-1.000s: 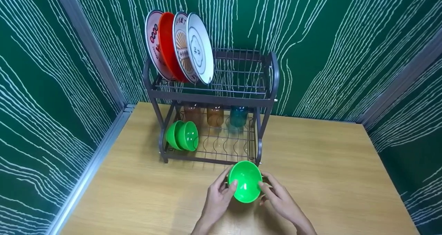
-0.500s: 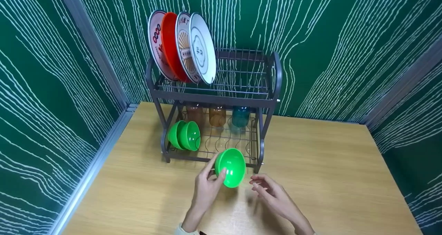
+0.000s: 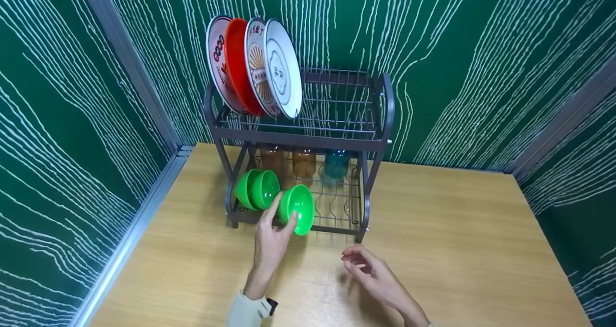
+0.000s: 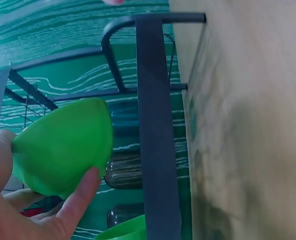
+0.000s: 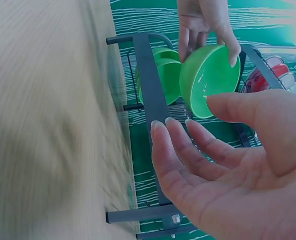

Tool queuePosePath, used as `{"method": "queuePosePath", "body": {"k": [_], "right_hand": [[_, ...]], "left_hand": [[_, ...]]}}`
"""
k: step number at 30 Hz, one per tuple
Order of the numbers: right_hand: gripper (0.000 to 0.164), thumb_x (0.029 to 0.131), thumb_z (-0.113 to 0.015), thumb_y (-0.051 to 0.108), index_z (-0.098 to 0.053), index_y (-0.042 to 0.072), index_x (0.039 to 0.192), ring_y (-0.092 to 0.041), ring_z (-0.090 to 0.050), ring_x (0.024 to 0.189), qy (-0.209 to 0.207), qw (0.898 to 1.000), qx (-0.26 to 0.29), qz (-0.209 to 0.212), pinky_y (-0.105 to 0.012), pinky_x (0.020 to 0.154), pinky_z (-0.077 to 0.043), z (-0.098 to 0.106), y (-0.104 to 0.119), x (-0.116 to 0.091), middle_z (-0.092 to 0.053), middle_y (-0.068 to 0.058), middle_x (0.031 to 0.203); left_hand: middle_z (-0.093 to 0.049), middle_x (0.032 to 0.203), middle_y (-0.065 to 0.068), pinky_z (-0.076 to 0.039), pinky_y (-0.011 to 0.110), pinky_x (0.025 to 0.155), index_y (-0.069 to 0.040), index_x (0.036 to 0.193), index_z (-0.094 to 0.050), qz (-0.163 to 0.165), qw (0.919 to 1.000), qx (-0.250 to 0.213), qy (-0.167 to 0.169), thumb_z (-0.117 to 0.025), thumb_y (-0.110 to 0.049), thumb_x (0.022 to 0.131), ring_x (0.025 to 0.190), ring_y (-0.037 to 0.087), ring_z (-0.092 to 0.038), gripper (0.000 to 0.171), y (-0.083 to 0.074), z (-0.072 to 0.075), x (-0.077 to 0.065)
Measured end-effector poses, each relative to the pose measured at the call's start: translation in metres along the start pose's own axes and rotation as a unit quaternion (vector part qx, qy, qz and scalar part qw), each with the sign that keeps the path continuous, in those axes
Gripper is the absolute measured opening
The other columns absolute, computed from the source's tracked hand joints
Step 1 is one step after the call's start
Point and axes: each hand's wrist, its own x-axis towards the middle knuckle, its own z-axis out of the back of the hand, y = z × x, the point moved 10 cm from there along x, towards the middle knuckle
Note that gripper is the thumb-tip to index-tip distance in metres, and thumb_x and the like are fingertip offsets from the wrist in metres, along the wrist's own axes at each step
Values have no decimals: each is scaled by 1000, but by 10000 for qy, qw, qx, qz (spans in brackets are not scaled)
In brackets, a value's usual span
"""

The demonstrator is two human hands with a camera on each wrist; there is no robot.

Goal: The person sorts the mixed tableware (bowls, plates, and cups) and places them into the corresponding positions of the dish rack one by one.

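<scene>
A green bowl (image 3: 299, 210) is pinched at its left side by my left hand (image 3: 272, 238), thumb inside and fingers behind. It tilts with its mouth toward the right, over the front of the dish rack's lower tier (image 3: 332, 230). Just left of it, two more green bowls (image 3: 265, 190) lean together on that tier. In the left wrist view the held bowl (image 4: 65, 147) shows its outer side, close to the rack's dark front bar (image 4: 155, 125). My right hand (image 3: 373, 274) hovers over the table with loosely bent fingers and holds nothing.
Several plates (image 3: 284, 72), one of them red, stand upright in the upper tier's left part. Behind the bowls are three tinted glasses, brown, amber (image 3: 304, 163) and blue (image 3: 336, 163). Green patterned walls (image 3: 462, 67) enclose the wooden table (image 3: 457, 235).
My right hand has let go of the bowl and stays over the table. My left hand has carried the bowl left and forward to the rack, beside the two other bowls.
</scene>
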Motion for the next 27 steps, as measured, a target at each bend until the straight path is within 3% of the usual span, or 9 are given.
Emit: {"method": "queuePosePath", "body": {"k": [4,7,11,16,20,27], "right_hand": [[29,102,-65,16,-61,-3,124,-20,-65,103,-146,9999,-61,61,-32,89,-57,2,-1,1,-66,-21,117],[29,101,-66,16,-61,-3,123,-18,-65,102,-249,9997,-74,-23,-31,89,-56,4,-3,2,-66,-20,116],[30,101,-66,15,-60,-5,123,-21,-65,103,-287,9995,-81,-95,-32,90,-56,5,-7,3,-66,-20,116],[29,100,-66,10,-60,-5,125,-24,-65,103,-308,9994,-110,-72,-32,90,-57,6,-9,3,-67,-18,118],[27,100,-65,6,-60,-5,125,-31,-66,102,-314,9995,-76,-13,-32,87,-57,4,-11,3,-67,-18,117],[27,100,-65,5,-60,-5,124,-33,-66,100,-265,9996,-3,-62,-31,86,-58,1,-14,2,-66,-20,115]], "left_hand": [[-64,124,23,-63,37,79,-7,145,-59,-214,9982,515,-226,-79,-18,92,109,34,-67,58,-7,5,11],[-66,116,21,-63,37,74,-8,144,-60,-510,9922,1048,-435,-80,-20,90,100,30,-67,59,-16,7,18],[-67,111,20,-62,43,75,-8,143,-61,-931,9778,1744,-696,-81,-21,89,92,31,-68,59,-27,8,26],[-67,111,21,-63,47,75,-8,141,-62,-1198,9620,2303,-843,-83,-22,87,88,35,-71,60,-30,5,34],[-67,110,22,-63,47,71,-9,140,-63,-1397,9465,2777,-867,-85,-23,85,83,35,-70,61,-29,0,41],[-66,118,27,-63,47,66,-9,140,-62,-1733,9170,3516,-745,-90,-24,81,89,40,-70,67,-25,-12,47]]}}
